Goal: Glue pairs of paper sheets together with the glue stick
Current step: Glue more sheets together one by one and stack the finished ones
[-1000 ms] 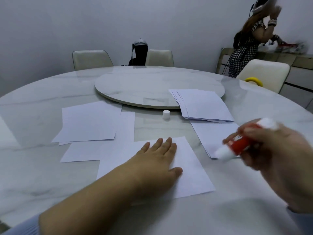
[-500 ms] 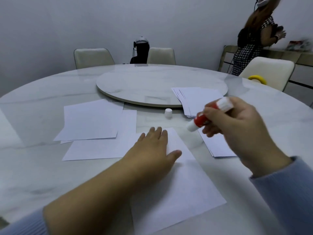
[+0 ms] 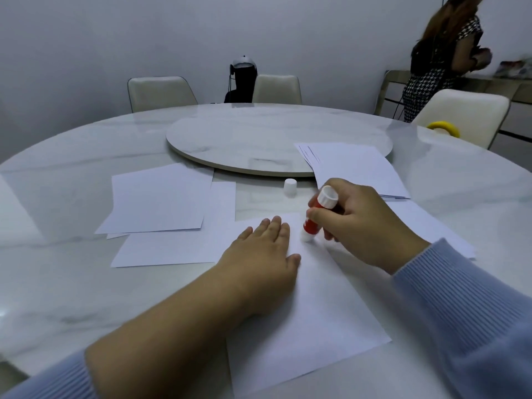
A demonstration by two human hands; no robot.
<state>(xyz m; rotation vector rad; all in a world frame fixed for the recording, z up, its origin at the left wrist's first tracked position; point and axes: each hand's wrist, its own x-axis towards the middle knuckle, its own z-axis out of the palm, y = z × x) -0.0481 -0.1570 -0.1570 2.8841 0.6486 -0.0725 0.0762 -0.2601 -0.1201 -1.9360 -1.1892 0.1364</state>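
Grey walls close in a room with a round, pale marble-patterned table point(image 3: 86, 283) filling most of my view, a raised turntable disc point(image 3: 259, 139) at its middle. Cream chairs stand at the far edge, and another person stands by a sideboard at the far right.

My left hand point(image 3: 259, 263) lies flat, fingers straight and together, pressing down the white paper sheet point(image 3: 302, 335) nearest my edge of the table. My right hand point(image 3: 362, 226) has its fingers curled round a red glue stick with a white twist base point(image 3: 315, 218), held nearly upright, its white glue tip touching the sheet near its far corner, just beside my left fingertips. The stick's small white cap point(image 3: 290, 187) stands on the table beyond, near the turntable's rim.

Glued-looking white sheets overlap in a loose pile point(image 3: 161, 208) toward the left. A fanned stack of fresh white sheets point(image 3: 354, 168) lies partly on the turntable's near right rim, with more sheets under my right wrist.

Risks, as I judge them: the tip sits close to the sheet's edge, so a stroke could run off onto the marble or onto the sheets beneath. My left hand holds only one side, so a dragging stroke toward the right edge might wrinkle or swing the paper. Glue could also smear onto my left fingers, being so near. The uncapped stick may dry if left open.
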